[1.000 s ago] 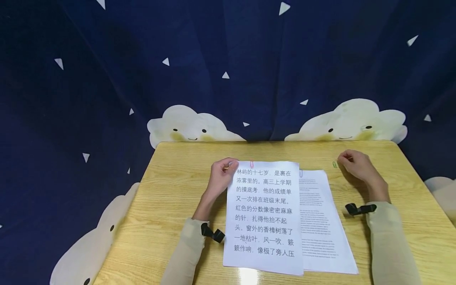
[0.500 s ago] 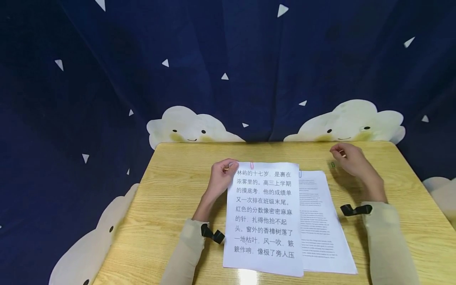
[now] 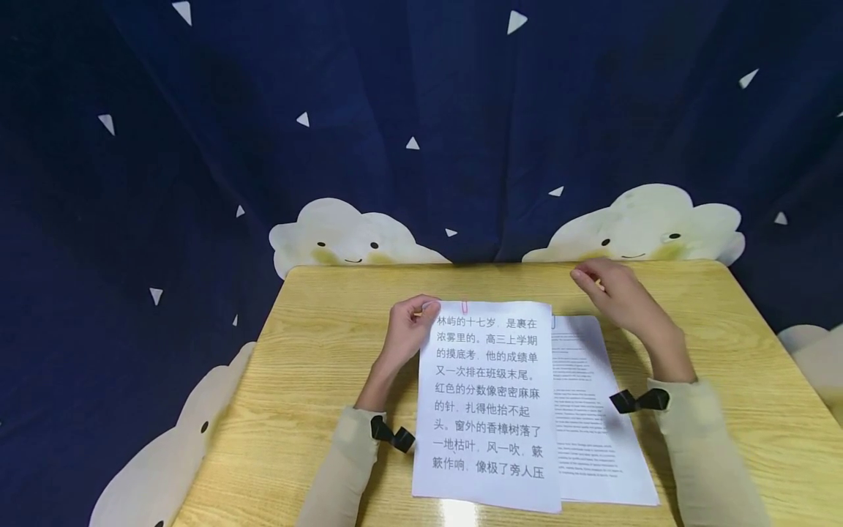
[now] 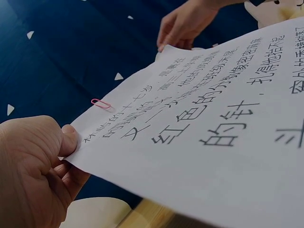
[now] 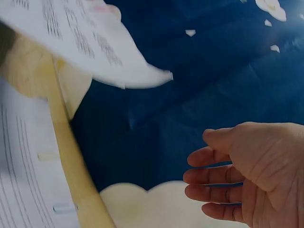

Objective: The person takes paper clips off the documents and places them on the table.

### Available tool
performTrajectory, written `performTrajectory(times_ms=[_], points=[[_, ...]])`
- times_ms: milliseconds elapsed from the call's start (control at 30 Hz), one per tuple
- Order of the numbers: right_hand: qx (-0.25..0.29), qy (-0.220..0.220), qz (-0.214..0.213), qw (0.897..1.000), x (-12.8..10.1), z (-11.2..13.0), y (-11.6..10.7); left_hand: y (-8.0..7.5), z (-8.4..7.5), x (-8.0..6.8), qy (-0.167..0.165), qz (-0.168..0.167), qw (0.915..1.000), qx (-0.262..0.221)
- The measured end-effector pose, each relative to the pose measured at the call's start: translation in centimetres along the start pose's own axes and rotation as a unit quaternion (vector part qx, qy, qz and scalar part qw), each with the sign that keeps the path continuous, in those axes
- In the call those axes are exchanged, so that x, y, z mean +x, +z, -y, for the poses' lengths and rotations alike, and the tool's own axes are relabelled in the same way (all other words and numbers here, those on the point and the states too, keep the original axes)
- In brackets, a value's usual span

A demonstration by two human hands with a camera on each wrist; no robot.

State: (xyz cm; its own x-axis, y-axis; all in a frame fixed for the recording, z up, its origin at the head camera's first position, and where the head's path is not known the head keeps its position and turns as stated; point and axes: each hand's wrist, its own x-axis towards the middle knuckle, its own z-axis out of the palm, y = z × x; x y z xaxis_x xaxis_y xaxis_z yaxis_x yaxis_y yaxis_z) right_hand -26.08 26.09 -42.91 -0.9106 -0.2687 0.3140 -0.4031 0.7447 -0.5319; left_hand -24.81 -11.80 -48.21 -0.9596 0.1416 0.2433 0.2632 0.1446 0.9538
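Observation:
With thumb and fingers my left hand pinches the top left corner of a sheet of paper printed in large Chinese characters. A pink paper clip sits on its top edge. The sheet is raised over the table and overlaps a second sheet with small print. That lower sheet carries a blue paper clip and a pale yellowish clip at its top edge. My right hand hovers beyond the lower sheet, its fingers loosely bent and holding nothing in the right wrist view.
Both sheets are over a light wooden table. Behind it hangs a dark blue curtain with white triangles and smiling clouds. A black strap goes around each wrist.
My right hand has moved left and away from the green paper clip's spot toward the raised sheet, and the green clip is now out of sight in the head view. My left hand has stayed put.

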Motion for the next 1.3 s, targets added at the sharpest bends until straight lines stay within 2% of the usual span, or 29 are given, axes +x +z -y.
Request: performTrajectory(times_ms=[100,300,433,767,1300], points=[[0.008,-0.012,-0.001,1.000,0.0,1.3,0.4,0.0,0.0,-0.1,0.000,0.001,1.0000,-0.003],[0.012,-0.013,0.024,1.000,0.0,3.7,1.4,0.0,-0.1,-0.2,-0.005,0.006,0.9999,-0.010],[0.002,-0.055,0.029,0.998,0.0,5.0,2.3,0.1,-0.1,-0.3,-0.008,0.009,0.9999,-0.010],[-0.014,-0.164,0.003,0.986,-0.3,7.8,4.6,0.2,-0.7,-0.3,-0.008,0.013,0.9999,-0.006],[-0.043,-0.192,-0.053,0.979,-0.5,9.2,7.1,1.6,-1.7,-0.8,-0.007,0.042,0.9991,-0.002]])
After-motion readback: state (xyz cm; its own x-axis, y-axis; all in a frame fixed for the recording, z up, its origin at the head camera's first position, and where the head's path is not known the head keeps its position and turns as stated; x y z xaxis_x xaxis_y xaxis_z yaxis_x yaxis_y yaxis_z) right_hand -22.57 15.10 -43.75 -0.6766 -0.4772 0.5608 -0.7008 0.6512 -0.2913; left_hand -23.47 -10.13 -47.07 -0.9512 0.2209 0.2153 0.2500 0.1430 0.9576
